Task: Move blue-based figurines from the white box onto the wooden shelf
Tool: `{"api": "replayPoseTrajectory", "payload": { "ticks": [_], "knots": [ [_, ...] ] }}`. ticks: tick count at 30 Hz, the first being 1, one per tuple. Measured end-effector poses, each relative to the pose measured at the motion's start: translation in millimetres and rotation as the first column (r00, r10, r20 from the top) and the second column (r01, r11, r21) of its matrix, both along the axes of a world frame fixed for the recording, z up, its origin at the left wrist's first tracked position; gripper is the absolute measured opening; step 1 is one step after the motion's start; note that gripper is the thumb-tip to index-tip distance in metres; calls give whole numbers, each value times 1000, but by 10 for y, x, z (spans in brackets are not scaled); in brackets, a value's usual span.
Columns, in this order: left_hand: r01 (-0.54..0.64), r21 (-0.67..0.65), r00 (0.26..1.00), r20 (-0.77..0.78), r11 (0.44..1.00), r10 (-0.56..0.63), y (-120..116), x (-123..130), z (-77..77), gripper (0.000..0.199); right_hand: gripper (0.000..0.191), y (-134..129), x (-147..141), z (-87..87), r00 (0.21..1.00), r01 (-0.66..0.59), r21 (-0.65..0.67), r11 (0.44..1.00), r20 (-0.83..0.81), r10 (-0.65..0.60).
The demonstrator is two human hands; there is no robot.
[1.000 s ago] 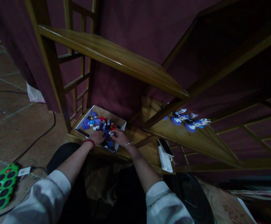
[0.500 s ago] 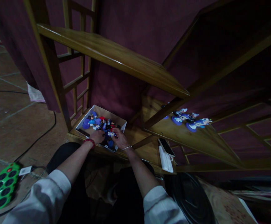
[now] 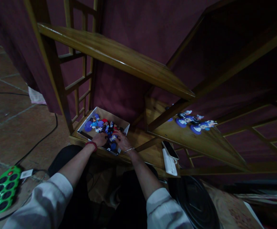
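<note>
An open box [image 3: 122, 121] on the low wooden shelf holds several small figures [image 3: 99, 124] with blue-purple bases, some with red parts. My left hand [image 3: 99, 139], with a red bead bracelet at the wrist, reaches over the box's near edge, its fingers curled down; what they hold, if anything, is hidden. My right hand [image 3: 121, 140], with a thin bracelet, is in the box's right part, its fingers around a small white and blue figure [image 3: 113, 137].
More figures [image 3: 200, 126] stand on the raised shelf [image 3: 214, 146] at the right. A phone [image 3: 170, 150] and a white object [image 3: 169, 163] lie at the lower shelf's right end. A green power strip [image 3: 3, 192] is on the floor; a wooden beam [image 3: 119, 60] crosses above.
My right hand has shifted very slightly within the box, over the small figure. My left hand remains in nearly the same place.
</note>
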State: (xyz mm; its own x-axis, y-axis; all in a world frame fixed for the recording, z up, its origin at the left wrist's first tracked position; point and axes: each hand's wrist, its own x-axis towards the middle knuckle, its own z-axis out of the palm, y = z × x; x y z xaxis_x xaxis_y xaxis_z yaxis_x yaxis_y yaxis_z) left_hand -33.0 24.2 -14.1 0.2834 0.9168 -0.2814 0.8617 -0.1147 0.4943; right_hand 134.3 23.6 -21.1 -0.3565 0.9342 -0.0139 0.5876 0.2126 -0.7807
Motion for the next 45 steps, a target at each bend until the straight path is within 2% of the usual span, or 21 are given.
{"api": "replayPoseTrajectory", "payload": {
  "ticks": [4,9,14,18,23,28,32,38,45],
  "knots": [
    [-9,4,1000,23,1000,9,2,0,-15,27,56,29,-1,-58,999,-17,51,999,-26,19],
    [-39,-19,997,63,999,40,4,-1,-13,26,57,61,-29,-72,1000,12,47,999,-22,-11],
    [0,30,997,74,1000,-2,41,3,-108,27,51,81,-78,-87,995,101,-20,995,-14,-101],
    [-3,17,996,86,1000,1,61,6,-169,27,46,82,-118,-89,992,124,-11,992,0,-124],
    [-6,3,995,100,1000,5,49,13,-108,22,46,79,-165,-83,988,157,-19,987,3,-157],
    [-55,-53,979,195,997,65,28,21,-47,16,43,86,-175,-116,979,200,-43,979,-37,-202],
    [-102,-94,953,276,990,124,18,40,-49,18,38,97,-167,-162,970,204,-88,975,-119,-214],
    [-105,-88,963,238,991,123,21,62,-64,18,34,108,-177,-227,942,215,-142,966,-232,-244],
    [-129,-128,942,295,983,162,22,48,-99,16,33,91,-184,-204,954,208,-113,972,-195,-227]
  ]
}}
